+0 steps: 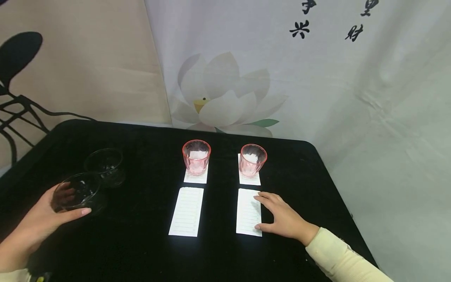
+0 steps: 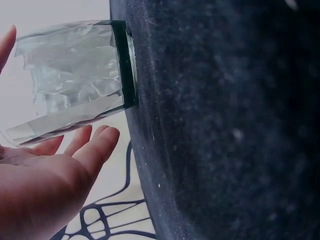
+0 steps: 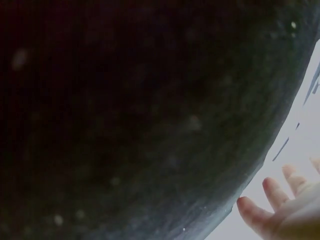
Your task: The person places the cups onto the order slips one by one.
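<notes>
On the left of the black table, my left hand (image 1: 51,213) is spread around a clear glass (image 1: 79,192), thumb on the near side and fingers seen through it at the far side. In the left wrist view this glass (image 2: 75,80) stands upright on its base, with the fingers (image 2: 97,145) close alongside its wall. A second clear glass (image 1: 105,168) stands just behind. My right hand (image 1: 283,217) holds nothing; its fingers are parted, and the fingertips overlap the edge of the near right white paper slip (image 1: 246,215).
Two pink-rimmed glasses, a left one (image 1: 196,157) and a right one (image 1: 252,160), stand on white slips farther back. Another lined slip (image 1: 186,211) lies in front of the left one. Behind the black table (image 1: 148,250) hangs a printed curtain; a black chair (image 1: 19,58) is at far left.
</notes>
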`<state>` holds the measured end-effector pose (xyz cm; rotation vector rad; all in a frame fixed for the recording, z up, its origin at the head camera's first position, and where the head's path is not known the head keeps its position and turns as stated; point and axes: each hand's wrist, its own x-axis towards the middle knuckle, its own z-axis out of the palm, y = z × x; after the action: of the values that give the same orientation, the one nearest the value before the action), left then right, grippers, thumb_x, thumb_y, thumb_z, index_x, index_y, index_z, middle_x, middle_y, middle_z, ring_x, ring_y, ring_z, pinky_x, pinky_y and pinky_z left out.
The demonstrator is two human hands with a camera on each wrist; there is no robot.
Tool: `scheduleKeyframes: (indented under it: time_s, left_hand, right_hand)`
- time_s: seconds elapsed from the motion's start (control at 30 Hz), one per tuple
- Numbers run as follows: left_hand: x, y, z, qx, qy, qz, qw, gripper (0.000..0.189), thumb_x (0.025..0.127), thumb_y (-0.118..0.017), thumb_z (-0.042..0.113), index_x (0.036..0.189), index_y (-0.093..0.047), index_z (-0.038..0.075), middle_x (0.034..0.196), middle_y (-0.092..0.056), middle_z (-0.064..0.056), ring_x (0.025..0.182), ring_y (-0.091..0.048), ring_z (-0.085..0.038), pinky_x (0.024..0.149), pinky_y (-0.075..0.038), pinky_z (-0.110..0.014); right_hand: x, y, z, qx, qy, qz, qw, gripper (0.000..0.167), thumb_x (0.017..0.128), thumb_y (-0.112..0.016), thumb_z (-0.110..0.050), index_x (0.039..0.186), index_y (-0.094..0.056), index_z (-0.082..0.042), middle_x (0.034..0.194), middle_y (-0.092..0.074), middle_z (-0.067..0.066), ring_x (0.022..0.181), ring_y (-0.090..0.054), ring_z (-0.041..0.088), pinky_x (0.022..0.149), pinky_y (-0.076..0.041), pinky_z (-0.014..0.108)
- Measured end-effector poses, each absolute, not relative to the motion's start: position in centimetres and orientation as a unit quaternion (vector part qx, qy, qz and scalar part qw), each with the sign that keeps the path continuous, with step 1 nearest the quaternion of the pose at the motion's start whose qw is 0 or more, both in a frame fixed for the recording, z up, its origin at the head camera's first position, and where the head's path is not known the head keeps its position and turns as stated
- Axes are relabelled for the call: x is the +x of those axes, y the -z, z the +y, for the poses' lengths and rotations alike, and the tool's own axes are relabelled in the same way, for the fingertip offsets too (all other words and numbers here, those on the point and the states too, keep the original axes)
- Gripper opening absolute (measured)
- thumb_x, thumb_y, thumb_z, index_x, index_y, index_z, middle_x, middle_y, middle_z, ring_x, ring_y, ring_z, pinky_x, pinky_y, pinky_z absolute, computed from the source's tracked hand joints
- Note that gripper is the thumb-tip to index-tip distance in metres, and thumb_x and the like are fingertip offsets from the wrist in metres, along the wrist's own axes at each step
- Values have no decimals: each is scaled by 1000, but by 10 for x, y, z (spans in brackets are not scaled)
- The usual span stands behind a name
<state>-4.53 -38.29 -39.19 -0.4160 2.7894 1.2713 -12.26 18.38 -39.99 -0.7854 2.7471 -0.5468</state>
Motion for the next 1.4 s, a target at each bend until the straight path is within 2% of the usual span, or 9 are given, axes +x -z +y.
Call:
scheduleKeyframes:
  time_s: [0.13, 0.57, 0.9, 0.97, 1.13, 1.23, 1.27, 1.4]
  left_hand:
    - [-45, 391, -383, -133, -403, 905, 25, 106, 87, -70, 30, 147, 7, -12, 138, -14, -50, 118, -23, -67, 86, -29, -78]
    - [-48, 394, -384, -132, -411, 902, 25, 102, 88, -70, 29, 147, 2, -13, 138, -17, -48, 120, -24, -66, 87, -30, -77]
    - [-46, 396, -382, -142, -398, 906, -1, 103, 87, -72, 31, 148, 0, -11, 139, -20, -47, 120, -26, -64, 87, -30, -76]
    - [-46, 392, -379, -143, -392, 909, -5, 103, 86, -72, 30, 148, -2, -11, 139, -22, -46, 120, -28, -62, 86, -34, -73]
    - [-44, 382, -374, -124, -400, 908, -11, 99, 87, -72, 26, 147, -4, -12, 139, -20, -47, 120, -27, -63, 89, -31, -74]
    - [-43, 376, -371, -111, -414, 903, -12, 98, 87, -71, 24, 147, -4, -12, 139, -18, -48, 122, -24, -66, 92, -24, -78]
    - [-43, 375, -370, -115, -403, 908, -13, 98, 87, -72, 25, 148, -4, -11, 139, -19, -47, 122, -25, -64, 92, -27, -76]
    - [-43, 374, -367, -116, -405, 907, -15, 101, 85, -73, 25, 149, -2, -9, 140, -19, -46, 124, -24, -63, 92, -28, -75]
  right_hand:
    - [-122, 400, 185, -263, 174, 942, 114, 81, 75, -79, -46, 142, -46, -15, 148, -41, 9, 132, -39, 29, 105, -42, 51]
    - [-121, 404, 188, -258, 146, 947, 123, 82, 75, -78, -49, 142, -47, -14, 148, -41, 10, 132, -40, 31, 106, -39, 54]
    - [-123, 406, 188, -263, 135, 946, 132, 80, 76, -77, -51, 141, -48, -14, 148, -42, 9, 132, -39, 32, 105, -37, 56]
    - [-123, 406, 188, -262, 131, 947, 132, 79, 76, -76, -51, 140, -49, -14, 147, -42, 9, 132, -39, 32, 106, -37, 57]
    - [-122, 407, 189, -259, 121, 949, 131, 78, 76, -75, -52, 139, -51, -13, 146, -44, 9, 133, -38, 33, 106, -36, 57]
    - [-123, 407, 188, -258, 116, 950, 130, 78, 76, -75, -53, 139, -51, -13, 146, -44, 9, 133, -38, 33, 105, -36, 58]
    - [-123, 407, 188, -257, 115, 950, 131, 78, 76, -75, -53, 139, -51, -14, 147, -44, 9, 133, -38, 33, 106, -36, 57]
    - [-124, 407, 188, -258, 111, 951, 133, 78, 77, -74, -54, 140, -50, -14, 147, -43, 8, 134, -37, 32, 106, -36, 57]
